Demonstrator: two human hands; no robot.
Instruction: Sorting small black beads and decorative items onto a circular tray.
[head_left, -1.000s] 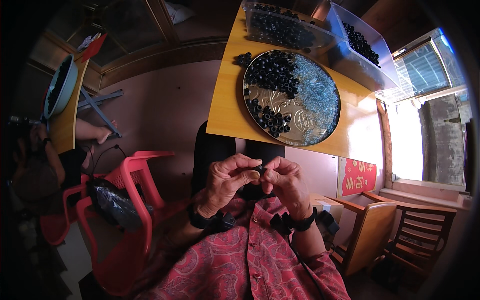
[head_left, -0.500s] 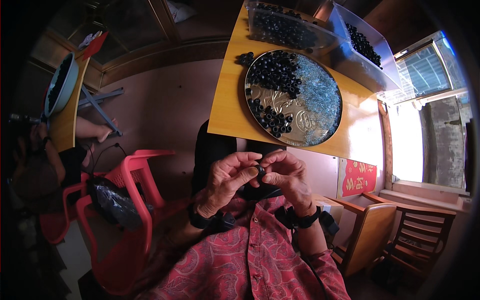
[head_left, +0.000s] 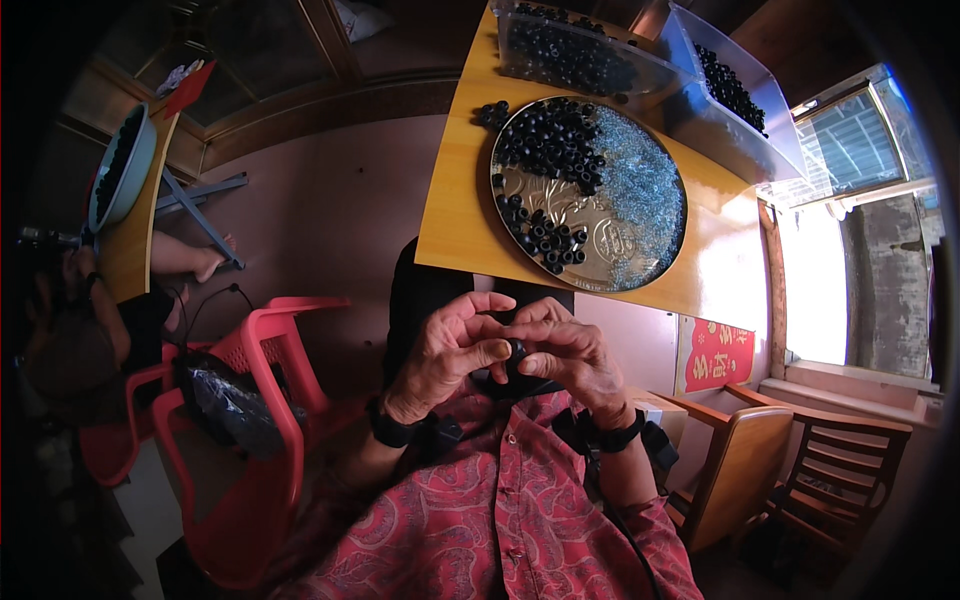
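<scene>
A small black ring-shaped part [head_left: 516,351] is pinched between my two hands, just off the table's near edge. My left hand [head_left: 455,345] holds it with thumb and fingers from the left. From the other side my right hand [head_left: 568,352] closes on it, thumb and fingertips together. Most of the part is covered by fingers. Beyond them, a round metal tray [head_left: 600,240] rests on the yellow table [head_left: 455,220]. Black ring-shaped parts [head_left: 550,140] fill its left side in two groups. Small clear bluish pieces [head_left: 640,185] are heaped on its right.
Two translucent bins [head_left: 790,150] with black parts stand at the table's far side. Loose black parts [head_left: 490,115] lie left of the tray. Red plastic chairs [head_left: 285,400] are at left, wooden chairs [head_left: 745,470] at right. Another person [head_left: 80,330] sits far left by a blue basin [head_left: 135,180].
My fingers have shifted slightly around the black part, and the right fingertips now reach further over toward the left hand. The tray and its contents look the same.
</scene>
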